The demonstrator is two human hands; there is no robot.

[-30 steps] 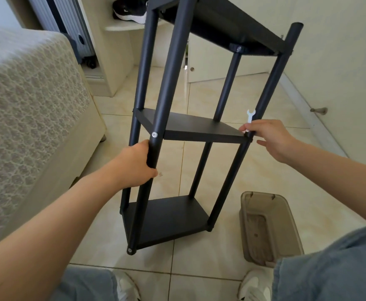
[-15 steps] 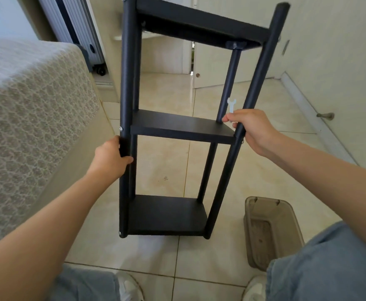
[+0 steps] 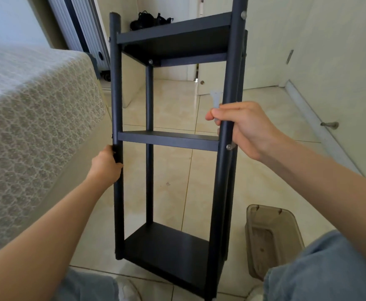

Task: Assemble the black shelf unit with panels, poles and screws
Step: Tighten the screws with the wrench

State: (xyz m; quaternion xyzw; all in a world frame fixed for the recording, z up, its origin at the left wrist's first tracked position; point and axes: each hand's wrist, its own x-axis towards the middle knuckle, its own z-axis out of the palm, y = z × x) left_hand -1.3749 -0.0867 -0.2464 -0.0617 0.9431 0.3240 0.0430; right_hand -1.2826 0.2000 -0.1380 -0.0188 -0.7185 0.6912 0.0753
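Observation:
The black shelf unit stands nearly upright on the tiled floor in front of me, with three panels fixed between its poles. My left hand grips the near left pole just below the middle panel. My right hand grips the near right pole just above the middle panel and also holds a small white wrench, whose head sticks up above my fingers. A silver screw head shows on the right pole at the middle panel. The top of the right pole is cut off by the frame.
A bed with a patterned cover is close on the left. A brown translucent plastic bin sits on the floor at the right, by my knee. A wall with a door stopper runs along the right. Black shoes sit on a ledge behind.
The shelf unit has turned and come upright, closer to me, its right side now nearer. Both hands kept their grips on the poles; the wrench stays in my right hand.

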